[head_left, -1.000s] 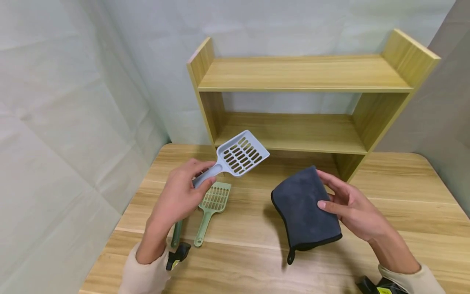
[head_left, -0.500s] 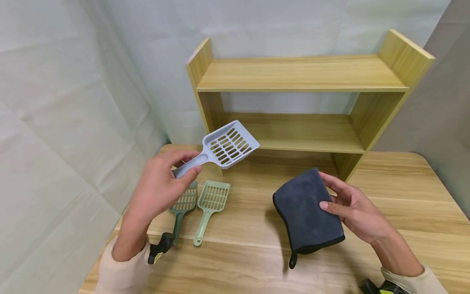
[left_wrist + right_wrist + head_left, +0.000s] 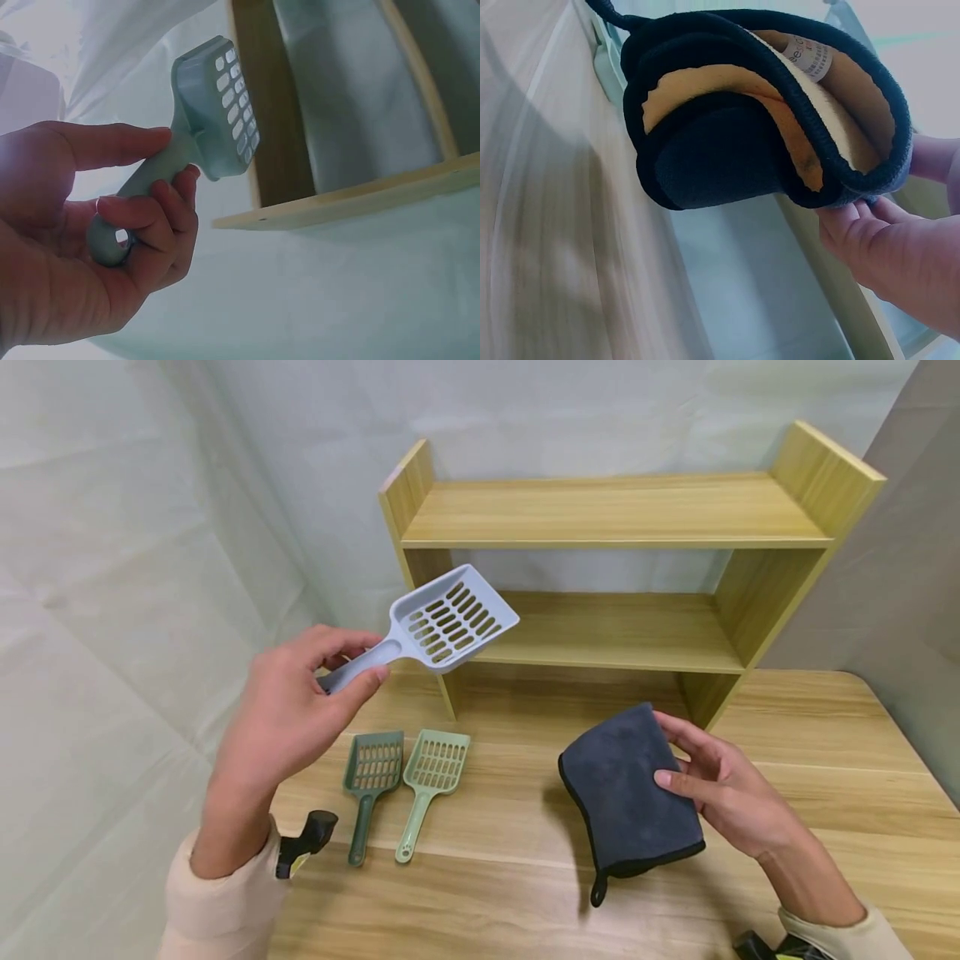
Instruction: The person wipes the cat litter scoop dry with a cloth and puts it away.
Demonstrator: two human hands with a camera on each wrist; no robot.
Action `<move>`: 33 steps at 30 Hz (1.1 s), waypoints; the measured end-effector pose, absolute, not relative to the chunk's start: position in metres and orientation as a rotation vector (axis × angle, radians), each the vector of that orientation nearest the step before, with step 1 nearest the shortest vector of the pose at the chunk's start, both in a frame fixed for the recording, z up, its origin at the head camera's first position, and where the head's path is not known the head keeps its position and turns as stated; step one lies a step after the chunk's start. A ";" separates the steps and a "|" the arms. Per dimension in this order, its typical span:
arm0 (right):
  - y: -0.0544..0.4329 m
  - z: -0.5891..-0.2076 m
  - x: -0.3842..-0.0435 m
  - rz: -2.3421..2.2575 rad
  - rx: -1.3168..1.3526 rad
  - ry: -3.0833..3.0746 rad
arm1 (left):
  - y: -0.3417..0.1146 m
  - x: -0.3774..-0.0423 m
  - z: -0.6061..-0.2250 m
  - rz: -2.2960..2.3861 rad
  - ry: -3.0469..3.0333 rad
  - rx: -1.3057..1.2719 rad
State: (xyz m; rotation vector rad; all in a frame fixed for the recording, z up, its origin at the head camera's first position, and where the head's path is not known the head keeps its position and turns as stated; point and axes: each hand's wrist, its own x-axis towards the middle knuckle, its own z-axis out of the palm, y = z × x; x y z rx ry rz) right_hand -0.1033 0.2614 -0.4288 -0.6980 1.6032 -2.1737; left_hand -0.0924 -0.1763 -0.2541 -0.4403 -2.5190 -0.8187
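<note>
My left hand (image 3: 288, 706) grips the handle of a pale blue-grey litter scoop (image 3: 480, 610), holding it up in front of the shelf's left side. In the left wrist view the fingers curl round the scoop's handle (image 3: 154, 171), with the thumb along it. A folded dark grey cleaning cloth (image 3: 633, 789) hangs above the table, pinched at its right edge by my right hand (image 3: 727, 789). The right wrist view looks into its folds, showing an orange inner side (image 3: 705, 79), a white label (image 3: 808, 58) and black edging.
A dark green litter scoop (image 3: 372, 777) and a light green litter scoop (image 3: 431, 781) lie side by side on the wooden table (image 3: 480, 910). Behind them stands a wooden shelf unit (image 3: 615, 543) with two boards. A pale sheet (image 3: 112, 610) hangs at the left and back.
My left hand has moved up and to the left with the blue-grey scoop, uncovering the dark green scoop. My right hand and the cloth have barely moved.
</note>
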 end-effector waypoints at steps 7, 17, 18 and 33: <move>0.261 -0.431 -0.103 -2.173 -0.681 1.595 | -0.178 -0.094 -0.230 -0.801 -2.519 -0.400; 0.260 -0.434 -0.103 -2.151 -0.678 1.610 | -0.172 -0.120 -0.203 -0.793 -2.556 -0.352; 0.260 -0.435 -0.103 -2.146 -0.680 1.616 | -0.170 -0.124 -0.202 -0.802 -2.556 -0.345; 0.256 -0.436 -0.102 -2.125 -0.676 1.636 | -0.149 -0.177 -0.193 -0.931 -2.499 -0.228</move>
